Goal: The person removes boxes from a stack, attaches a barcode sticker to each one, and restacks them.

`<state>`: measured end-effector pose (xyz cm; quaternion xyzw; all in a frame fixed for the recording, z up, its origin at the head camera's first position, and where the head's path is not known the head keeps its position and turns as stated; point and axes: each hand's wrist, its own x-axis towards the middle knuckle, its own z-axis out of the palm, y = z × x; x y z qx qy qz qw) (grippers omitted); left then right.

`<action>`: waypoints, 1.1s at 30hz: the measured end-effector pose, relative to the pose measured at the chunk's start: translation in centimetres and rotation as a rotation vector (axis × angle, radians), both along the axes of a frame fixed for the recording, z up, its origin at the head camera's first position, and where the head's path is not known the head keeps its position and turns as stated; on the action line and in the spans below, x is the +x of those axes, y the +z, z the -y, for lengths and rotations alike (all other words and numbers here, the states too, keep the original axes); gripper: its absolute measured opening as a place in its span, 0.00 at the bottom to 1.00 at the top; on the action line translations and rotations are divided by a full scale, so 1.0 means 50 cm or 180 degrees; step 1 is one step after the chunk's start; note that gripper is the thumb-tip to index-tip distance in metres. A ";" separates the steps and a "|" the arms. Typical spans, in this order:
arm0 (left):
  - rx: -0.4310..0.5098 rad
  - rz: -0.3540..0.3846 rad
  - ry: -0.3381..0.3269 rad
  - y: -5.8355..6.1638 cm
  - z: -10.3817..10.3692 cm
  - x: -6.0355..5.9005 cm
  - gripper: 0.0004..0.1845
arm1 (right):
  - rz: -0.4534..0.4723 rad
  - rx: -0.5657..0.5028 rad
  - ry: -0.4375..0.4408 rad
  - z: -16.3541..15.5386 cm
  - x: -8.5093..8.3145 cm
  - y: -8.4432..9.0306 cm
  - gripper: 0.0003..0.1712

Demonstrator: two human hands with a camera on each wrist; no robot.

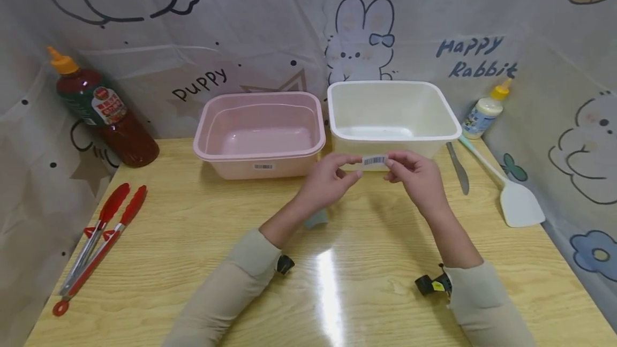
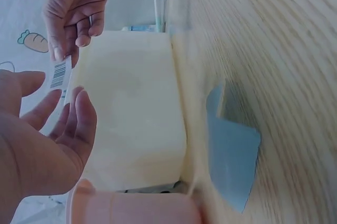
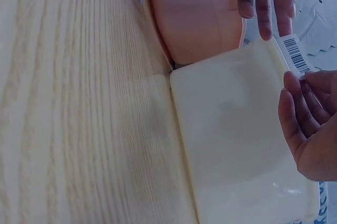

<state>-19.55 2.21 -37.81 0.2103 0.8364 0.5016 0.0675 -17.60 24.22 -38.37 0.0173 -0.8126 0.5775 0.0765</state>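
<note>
A small white barcode sticker (image 1: 374, 160) is held up close in front of the white basin (image 1: 344, 149). My right hand (image 1: 416, 178) pinches its right end between thumb and index finger. Reaching in from the other side, my left hand (image 1: 330, 175) has its fingers extended, the tips right at the sticker's left end, with the thumb apart below. In the left wrist view the sticker (image 2: 59, 74) spans the gap between both hands. A curled blue-grey paper scrap (image 2: 234, 155) lies on the table under my left wrist.
Left of the white basin stands a pink basin (image 1: 231, 169) with its own barcode label (image 1: 263, 166). Red-tipped tongs (image 1: 103, 240) and a large red sauce bottle (image 1: 108, 111) are at the left. At the right are a knife (image 1: 459, 170), a white spatula (image 1: 520, 205) and a small yellow-capped bottle (image 1: 482, 114).
</note>
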 end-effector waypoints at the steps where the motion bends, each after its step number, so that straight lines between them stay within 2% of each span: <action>1: 0.0024 0.0030 0.0000 -0.001 -0.002 -0.001 0.20 | 0.0008 -0.0032 -0.0023 -0.003 -0.001 0.000 0.19; 7: 0.0173 0.0192 -0.0156 -0.011 -0.015 -0.004 0.26 | 0.0018 -0.0177 -0.0071 -0.018 -0.009 -0.017 0.22; 13: 0.0386 0.0412 -0.0294 -0.027 -0.030 -0.008 0.31 | 0.0072 -0.0184 -0.0078 -0.029 -0.012 -0.032 0.24; 19: 0.0350 0.0447 -0.0392 -0.040 -0.044 -0.016 0.33 | 0.0122 -0.0190 -0.0147 -0.035 -0.012 -0.036 0.24; 24: 0.0311 0.0477 -0.0382 -0.050 -0.054 -0.016 0.33 | 0.0232 -0.0149 -0.0138 -0.035 -0.012 -0.046 0.28; 29: 0.0328 0.0535 -0.0522 -0.053 -0.067 -0.014 0.34 | 0.0322 -0.0119 -0.0215 -0.046 -0.007 -0.052 0.31; 33: 0.0435 0.0647 -0.0608 -0.052 -0.080 -0.018 0.31 | 0.0444 -0.0286 -0.0250 -0.060 -0.005 -0.054 0.31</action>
